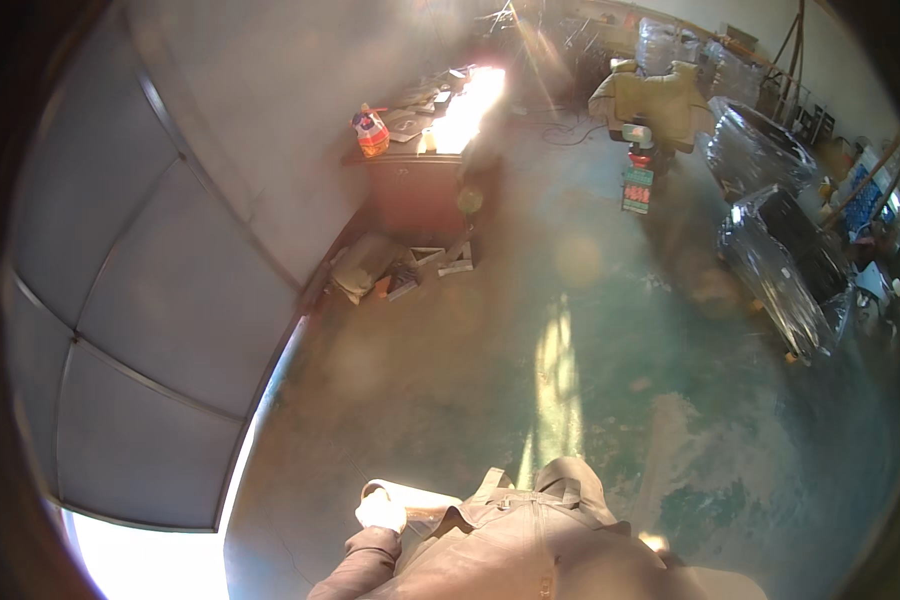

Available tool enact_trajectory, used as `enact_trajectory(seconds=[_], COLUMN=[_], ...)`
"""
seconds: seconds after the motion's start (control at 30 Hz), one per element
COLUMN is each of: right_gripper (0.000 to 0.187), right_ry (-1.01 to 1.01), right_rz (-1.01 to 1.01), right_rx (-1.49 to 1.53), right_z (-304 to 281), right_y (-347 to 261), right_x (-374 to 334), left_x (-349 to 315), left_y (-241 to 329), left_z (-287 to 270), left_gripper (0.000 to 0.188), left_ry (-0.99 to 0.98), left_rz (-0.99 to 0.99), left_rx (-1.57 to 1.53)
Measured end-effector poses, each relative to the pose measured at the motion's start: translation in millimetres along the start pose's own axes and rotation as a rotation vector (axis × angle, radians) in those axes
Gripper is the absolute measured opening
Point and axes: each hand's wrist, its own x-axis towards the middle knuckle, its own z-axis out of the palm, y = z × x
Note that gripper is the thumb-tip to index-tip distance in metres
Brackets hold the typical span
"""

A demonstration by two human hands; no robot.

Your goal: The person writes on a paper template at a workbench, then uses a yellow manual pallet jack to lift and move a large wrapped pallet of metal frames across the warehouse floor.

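Observation:
My left hand [381, 511], in a white glove, is close to my chest at the lower edge of the picture. Its fingers are closed around a pale rolled sheet [420, 493] that points to the right across my brown jacket [530, 540]. To the right of the jacket, only a small pale patch [655, 542] shows where my right hand might be. I cannot tell its shape or whether it holds anything.
A grey panelled wall [150, 300] curves along the left. A brown desk [410, 195] with a bottle [370, 131] stands ahead, scraps [400, 268] at its foot. A covered scooter [650, 110] and plastic-wrapped furniture [780, 260] stand on the green floor [590, 380].

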Motion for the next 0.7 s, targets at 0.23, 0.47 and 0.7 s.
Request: enact_trajectory(seconds=[0.23,0.47,0.7], right_gripper=[0.039,0.055,0.05], right_ry=[0.174,0.146,0.312], right_rz=[-0.116,-0.008,-0.185], right_rx=[-0.216,0.61,0.595], right_z=[-7,-254,-521], right_y=[-107,-367,-620], right_x=[116,302,375], left_x=[158,324,452], left_y=[88,201,302], left_z=[-42,-114,-199], left_gripper=[0.046,0.044,0.039], left_ry=[0.015,0.207,0.256], left_rz=[0.011,0.099,0.016], left_rx=[0.048,0.01,-0.054])
